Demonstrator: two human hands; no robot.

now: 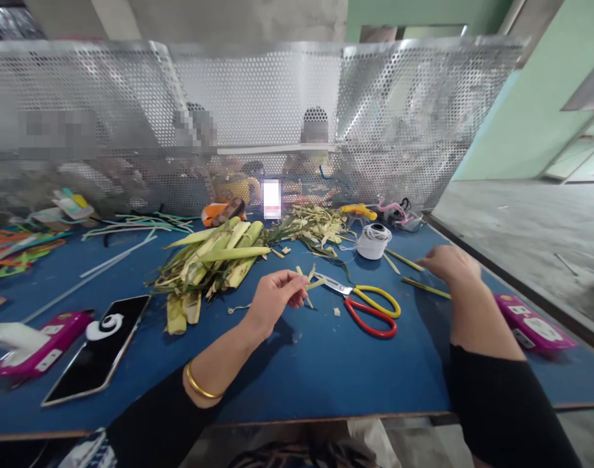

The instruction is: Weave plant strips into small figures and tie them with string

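My left hand (277,296), with a gold bangle at the wrist, pinches a small cross of pale green leaf strips (312,285) above the blue table. At the right, my right hand (450,265) has its fingers drawn together at the end of a thin green strip (405,260); the fingertips are partly hidden. A second green strip (424,287) lies just nearer, running toward my right forearm. Scissors (368,304) with one yellow and one red handle lie between my hands, blades parted and tips near the cross. A spool of white string (373,242) stands behind them.
A heap of green husks (214,260) lies left, with shredded leaf scraps (316,224) behind. A black-screened phone (102,348) and magenta cases (533,322) flank my arms. Coloured strips (24,250) lie far left. A perforated metal screen (258,97) bounds the table's back, with people beyond.
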